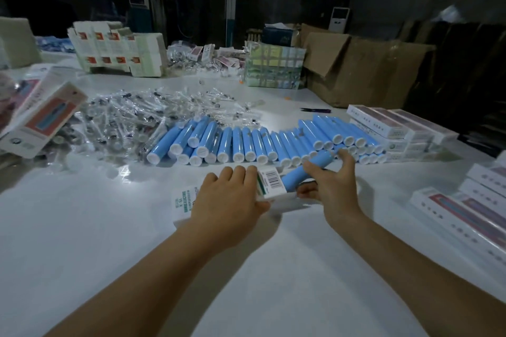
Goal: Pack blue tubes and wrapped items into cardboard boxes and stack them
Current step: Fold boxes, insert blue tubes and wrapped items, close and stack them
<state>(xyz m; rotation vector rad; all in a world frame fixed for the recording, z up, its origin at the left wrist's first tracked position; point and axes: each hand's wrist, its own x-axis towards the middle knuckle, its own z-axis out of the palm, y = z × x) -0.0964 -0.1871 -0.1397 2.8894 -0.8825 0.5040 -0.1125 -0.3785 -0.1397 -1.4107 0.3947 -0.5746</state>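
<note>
Tube [304, 172] to box [269, 185]: the tube lies with its long axis slanting from upper right, far end, to lower left, near end, and its lower-left end sits at or just inside the open right end of the box. The box lies flat on the counter [109, 227], long axis running left-right, barcode flap toward the tube. So the tube must travel leftward and toward the person along its own axis to go in. Judgement: tube axis is tilted against the box axis; it needs lining up before it slides home.

Right hand [332, 186] is the nearer one to the tube. Its grip is partly closed: fingers curl over the tube's upper side, thumb [306, 191] below, near the box mouth. Index finger stretches out toward the tube row [262, 142].

Left hand [232, 200] lies on top of the box, fingers bent over its far edge, thumb at the near edge by the opening. Grip holds the box steady; how firmly, cannot tell.

Supply: tube row lies just beyond both hands, caps facing the person. Wrapped items [131, 120] heap further left. Filled boxes [394, 128] stacked at right.
</note>
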